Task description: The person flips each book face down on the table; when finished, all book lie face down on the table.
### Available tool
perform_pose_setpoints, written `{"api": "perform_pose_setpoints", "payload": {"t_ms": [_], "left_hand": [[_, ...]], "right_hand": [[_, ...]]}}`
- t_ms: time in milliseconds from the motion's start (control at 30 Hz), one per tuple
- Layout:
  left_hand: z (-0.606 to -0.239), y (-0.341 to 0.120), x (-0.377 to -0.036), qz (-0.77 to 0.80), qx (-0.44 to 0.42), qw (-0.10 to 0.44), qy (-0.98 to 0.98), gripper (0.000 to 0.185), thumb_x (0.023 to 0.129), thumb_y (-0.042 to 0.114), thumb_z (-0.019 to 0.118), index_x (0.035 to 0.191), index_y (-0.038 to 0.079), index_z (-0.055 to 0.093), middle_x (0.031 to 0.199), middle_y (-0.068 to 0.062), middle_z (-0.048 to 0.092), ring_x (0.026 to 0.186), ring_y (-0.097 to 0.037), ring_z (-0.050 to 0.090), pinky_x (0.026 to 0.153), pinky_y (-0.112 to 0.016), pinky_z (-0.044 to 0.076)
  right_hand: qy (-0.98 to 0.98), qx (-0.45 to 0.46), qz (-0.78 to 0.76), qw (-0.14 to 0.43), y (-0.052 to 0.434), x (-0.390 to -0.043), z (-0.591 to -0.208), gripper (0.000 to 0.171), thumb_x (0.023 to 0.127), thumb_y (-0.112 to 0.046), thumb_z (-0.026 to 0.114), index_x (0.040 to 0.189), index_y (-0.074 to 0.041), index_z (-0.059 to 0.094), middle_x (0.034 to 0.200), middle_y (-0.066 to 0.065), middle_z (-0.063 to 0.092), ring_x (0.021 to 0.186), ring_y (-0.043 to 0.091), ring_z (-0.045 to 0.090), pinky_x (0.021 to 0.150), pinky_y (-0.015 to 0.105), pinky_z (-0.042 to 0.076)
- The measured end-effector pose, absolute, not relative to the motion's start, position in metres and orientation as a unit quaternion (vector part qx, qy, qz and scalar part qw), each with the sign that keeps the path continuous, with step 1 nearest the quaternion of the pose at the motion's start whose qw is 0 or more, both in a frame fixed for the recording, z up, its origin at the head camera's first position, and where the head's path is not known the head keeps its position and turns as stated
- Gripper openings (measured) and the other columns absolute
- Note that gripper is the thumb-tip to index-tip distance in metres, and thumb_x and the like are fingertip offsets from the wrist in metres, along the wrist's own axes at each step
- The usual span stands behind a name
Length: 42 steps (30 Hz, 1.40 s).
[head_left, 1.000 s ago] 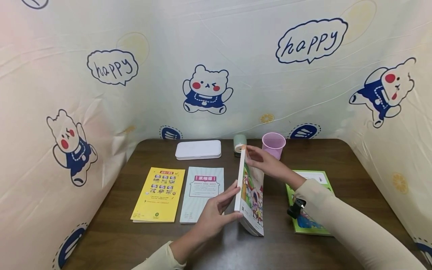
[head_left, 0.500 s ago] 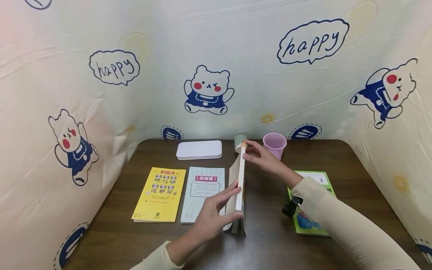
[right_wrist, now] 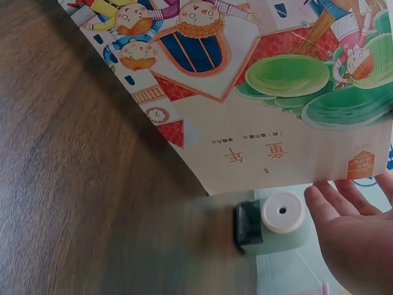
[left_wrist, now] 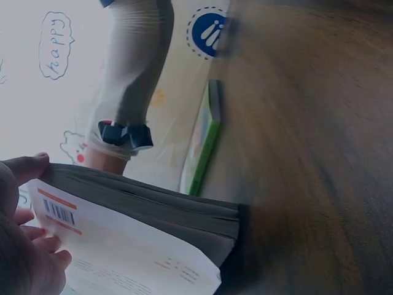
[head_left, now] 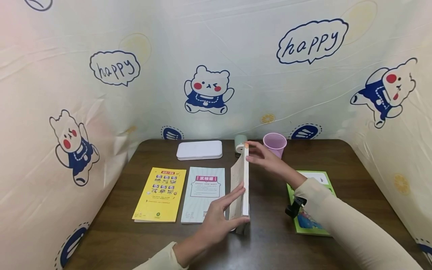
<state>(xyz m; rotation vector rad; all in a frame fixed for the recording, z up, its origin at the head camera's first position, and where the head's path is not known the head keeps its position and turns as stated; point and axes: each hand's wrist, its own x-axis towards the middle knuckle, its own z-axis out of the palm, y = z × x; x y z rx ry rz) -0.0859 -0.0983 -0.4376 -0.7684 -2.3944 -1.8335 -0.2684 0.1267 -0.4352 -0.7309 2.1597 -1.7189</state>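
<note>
A thick paperback book point(head_left: 237, 183) stands nearly upright on the table, its white spine uppermost. My left hand point(head_left: 216, 217) pinches the near end, with the thumb at the book's near edge and the fingers on the barcoded back cover point(left_wrist: 129, 246). At the far end of the spine, my right hand point(head_left: 268, 160) touches the book with extended fingertips. The right wrist view shows the illustrated front cover point(right_wrist: 215, 147) and those fingertips point(right_wrist: 316, 196) along its edge. Page edges point(left_wrist: 153, 203) face the left wrist camera.
On the dark wooden table point(head_left: 111, 240), a yellow booklet point(head_left: 160, 195) and a pale blue one point(head_left: 206, 187) lie left. A green book point(head_left: 314, 217) lies right, partly under the right forearm. Behind are a white case point(head_left: 199, 149), a green pencil sharpener point(head_left: 240, 140) and a pink cup point(head_left: 275, 144).
The book's lower edge has swung left, so the back cover shows where the front cover showed before. Its spine has shifted slightly right, with both hands following.
</note>
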Motion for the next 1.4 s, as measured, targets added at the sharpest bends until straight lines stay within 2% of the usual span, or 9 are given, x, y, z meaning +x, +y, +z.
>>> {"api": "perform_pose_setpoints", "payload": {"t_ms": [133, 333, 467, 700, 900, 1033, 1133, 1267, 1400], "left_hand": [[-0.442, -0.094, -0.090, -0.579, -0.247, 0.004, -0.777, 0.085, 0.084, 0.023, 0.088, 0.157, 0.020, 0.045, 0.165, 0.007, 0.036, 0.151, -0.016, 0.035, 0.116, -0.042, 0.040], [-0.450, -0.087, -0.099, -0.615, -0.218, -0.091, -0.753, 0.090, 0.088, 0.025, 0.085, 0.161, 0.037, 0.034, 0.170, 0.012, 0.024, 0.153, -0.028, 0.032, 0.104, -0.058, 0.049], [-0.457, -0.082, -0.104, -0.638, -0.215, -0.125, -0.729, 0.091, 0.088, 0.022, 0.084, 0.160, 0.041, 0.031, 0.168, 0.016, 0.027, 0.151, -0.032, 0.036, 0.101, -0.057, 0.053], [-0.472, -0.072, -0.109, -0.637, -0.222, -0.137, -0.726, 0.094, 0.087, 0.022, 0.085, 0.160, 0.042, 0.029, 0.167, 0.014, 0.030, 0.149, -0.029, 0.041, 0.102, -0.050, 0.055], [-0.482, -0.068, -0.112, -0.623, -0.227, -0.151, -0.734, 0.091, 0.088, 0.023, 0.084, 0.162, 0.032, 0.030, 0.167, 0.005, 0.033, 0.148, -0.030, 0.041, 0.111, -0.049, 0.047], [-0.487, -0.067, -0.113, -0.564, -0.235, -0.140, -0.779, 0.086, 0.090, 0.032, 0.082, 0.162, 0.022, 0.034, 0.163, -0.003, 0.041, 0.148, -0.024, 0.042, 0.121, -0.041, 0.036], [-0.491, -0.068, -0.114, -0.487, -0.260, -0.124, -0.825, 0.084, 0.092, 0.041, 0.078, 0.161, 0.016, 0.036, 0.161, -0.005, 0.044, 0.148, -0.021, 0.041, 0.122, -0.038, 0.034], [-0.494, -0.071, -0.117, -0.369, -0.322, -0.129, -0.862, 0.079, 0.096, 0.047, 0.071, 0.156, 0.005, 0.043, 0.166, -0.006, 0.035, 0.152, -0.023, 0.035, 0.123, -0.036, 0.031], [-0.496, -0.077, -0.118, -0.254, -0.361, -0.153, -0.884, 0.083, 0.092, 0.053, 0.073, 0.152, 0.001, 0.048, 0.170, -0.006, 0.026, 0.155, -0.021, 0.029, 0.124, -0.034, 0.029]], "right_hand": [[0.745, -0.249, -0.600, 0.150, 0.133, -0.268, -0.435, 0.068, 0.103, -0.018, 0.064, 0.160, -0.011, 0.030, 0.156, 0.025, 0.043, 0.145, 0.043, 0.042, 0.114, 0.061, 0.039], [0.736, -0.255, -0.606, 0.164, 0.141, -0.267, -0.432, 0.068, 0.100, -0.015, 0.067, 0.159, -0.011, 0.033, 0.160, 0.025, 0.038, 0.147, 0.043, 0.039, 0.115, 0.060, 0.038], [0.747, -0.244, -0.593, 0.173, 0.147, -0.264, -0.431, 0.071, 0.099, -0.019, 0.069, 0.159, -0.012, 0.032, 0.162, 0.022, 0.035, 0.149, 0.045, 0.035, 0.115, 0.061, 0.037], [0.775, -0.223, -0.567, 0.168, 0.159, -0.264, -0.438, 0.073, 0.098, -0.024, 0.072, 0.159, -0.015, 0.032, 0.163, 0.021, 0.035, 0.150, 0.048, 0.031, 0.114, 0.066, 0.035], [0.795, -0.212, -0.547, 0.155, 0.168, -0.263, -0.452, 0.076, 0.098, -0.026, 0.073, 0.160, -0.016, 0.031, 0.162, 0.022, 0.036, 0.148, 0.050, 0.034, 0.113, 0.068, 0.036], [0.801, -0.215, -0.540, 0.143, 0.169, -0.262, -0.458, 0.077, 0.098, -0.024, 0.073, 0.161, -0.011, 0.030, 0.160, 0.025, 0.038, 0.146, 0.052, 0.036, 0.113, 0.068, 0.037], [0.805, -0.213, -0.534, 0.145, 0.171, -0.261, -0.464, 0.078, 0.098, -0.023, 0.073, 0.161, -0.009, 0.028, 0.160, 0.026, 0.037, 0.146, 0.053, 0.036, 0.112, 0.067, 0.038], [0.804, -0.224, -0.525, 0.166, 0.177, -0.262, -0.470, 0.079, 0.100, -0.023, 0.070, 0.163, -0.009, 0.025, 0.164, 0.026, 0.031, 0.148, 0.052, 0.032, 0.114, 0.065, 0.037], [0.794, -0.244, -0.521, 0.195, 0.185, -0.263, -0.472, 0.079, 0.101, -0.019, 0.068, 0.164, -0.008, 0.023, 0.166, 0.026, 0.027, 0.150, 0.050, 0.029, 0.115, 0.062, 0.037]]}}
